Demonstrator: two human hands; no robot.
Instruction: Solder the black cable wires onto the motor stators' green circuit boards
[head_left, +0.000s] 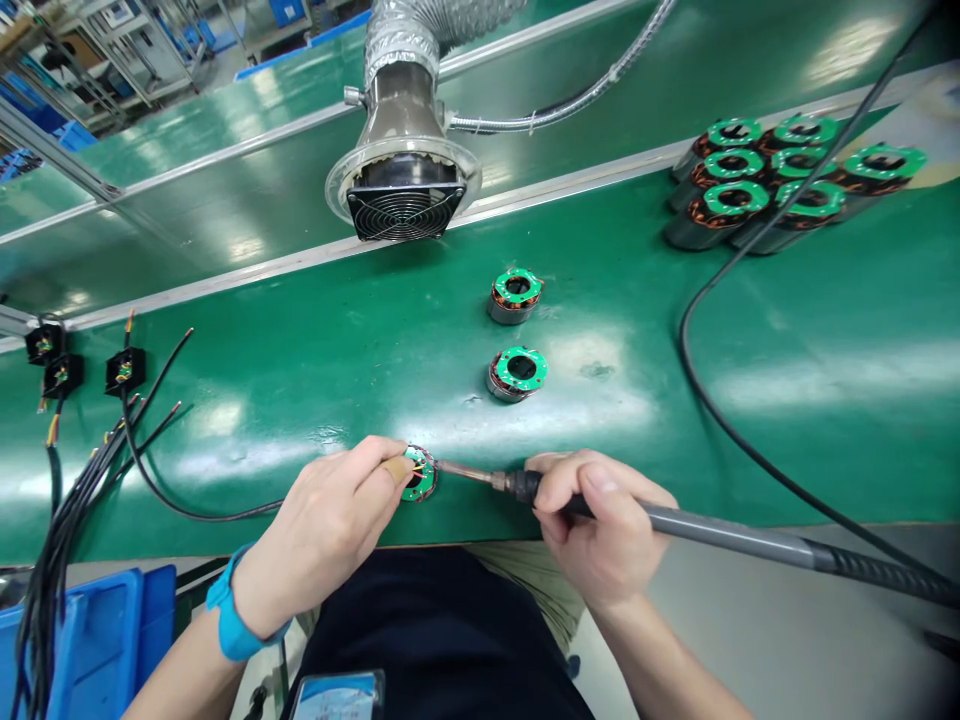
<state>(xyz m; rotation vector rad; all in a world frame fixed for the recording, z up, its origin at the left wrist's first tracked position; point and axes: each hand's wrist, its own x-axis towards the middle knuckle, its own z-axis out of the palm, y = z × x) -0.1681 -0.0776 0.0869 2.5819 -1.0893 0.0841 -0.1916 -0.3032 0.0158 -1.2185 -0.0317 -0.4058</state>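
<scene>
The left hand (322, 525) pinches a small stator (420, 475); the right hand (600, 530) grips the soldering iron (675, 522). The stator looks light and rigid, with fragile windings; best held by its outer rim.

Bright overhead lights are bouncing off the glossy green mat (315, 370) before me, throwing pale glare streaks (the strongest at far right). Shadows are falling soft and faint. The wide lens is bending its edges, and the soldering iron (712, 535) in my right hand (600, 530) is smearing toward the corner.
</scene>
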